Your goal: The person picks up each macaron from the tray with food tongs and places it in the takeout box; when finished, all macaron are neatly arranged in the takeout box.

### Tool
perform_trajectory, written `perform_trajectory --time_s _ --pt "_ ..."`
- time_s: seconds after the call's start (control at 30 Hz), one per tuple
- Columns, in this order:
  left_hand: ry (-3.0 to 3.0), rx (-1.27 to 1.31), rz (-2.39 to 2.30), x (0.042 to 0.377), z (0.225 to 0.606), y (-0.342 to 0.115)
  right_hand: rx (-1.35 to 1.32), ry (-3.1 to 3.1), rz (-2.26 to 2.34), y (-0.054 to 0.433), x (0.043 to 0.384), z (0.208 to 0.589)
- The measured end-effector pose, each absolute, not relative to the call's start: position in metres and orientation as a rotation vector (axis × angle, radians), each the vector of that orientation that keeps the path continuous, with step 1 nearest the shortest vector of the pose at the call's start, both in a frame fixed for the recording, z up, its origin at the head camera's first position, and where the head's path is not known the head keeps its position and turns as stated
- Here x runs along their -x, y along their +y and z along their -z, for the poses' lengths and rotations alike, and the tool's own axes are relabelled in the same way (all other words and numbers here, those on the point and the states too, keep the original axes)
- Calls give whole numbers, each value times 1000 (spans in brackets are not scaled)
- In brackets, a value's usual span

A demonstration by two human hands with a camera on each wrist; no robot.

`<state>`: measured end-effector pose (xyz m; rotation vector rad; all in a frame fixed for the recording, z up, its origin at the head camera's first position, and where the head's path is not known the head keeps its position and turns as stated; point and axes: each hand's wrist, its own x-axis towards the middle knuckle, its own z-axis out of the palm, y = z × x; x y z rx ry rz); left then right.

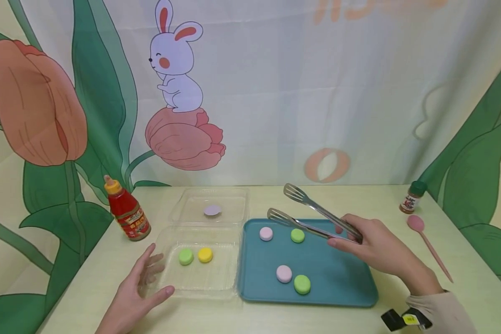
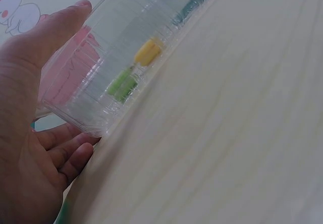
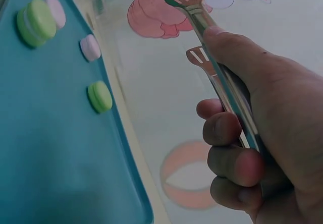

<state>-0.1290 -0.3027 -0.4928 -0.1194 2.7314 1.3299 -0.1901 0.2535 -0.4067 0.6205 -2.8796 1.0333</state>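
Note:
My right hand (image 1: 373, 241) grips metal tongs (image 1: 313, 211), their slotted tips apart and raised above the back of the blue tray (image 1: 342, 290). Nothing sits between the tips. On the tray lie two pink macarons (image 1: 266, 234) and two green macarons (image 1: 302, 284). My left hand (image 1: 135, 290) is at the left side of a clear plastic box (image 1: 200, 293), thumb and fingers spread around its near corner. Inside the box are a green macaron (image 1: 186, 256) and a yellow macaron (image 1: 205, 254). Its lid (image 1: 234, 204) is folded back, with a purple oval sticker (image 1: 212, 210).
A red sauce bottle (image 1: 129, 213) with a yellow cap stands behind my left hand. At the right, a small green-capped jar (image 1: 412, 197) and a pink spoon (image 1: 430, 246) are on the table. A printed curtain (image 1: 267, 93) hangs along the back edge.

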Motion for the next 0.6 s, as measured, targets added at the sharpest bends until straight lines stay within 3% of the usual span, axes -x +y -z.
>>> perform_trajectory --time_s 0.6 --pt "2727 138 -1334 129 493 -303 -685 -2922 -1029 277 203 431"
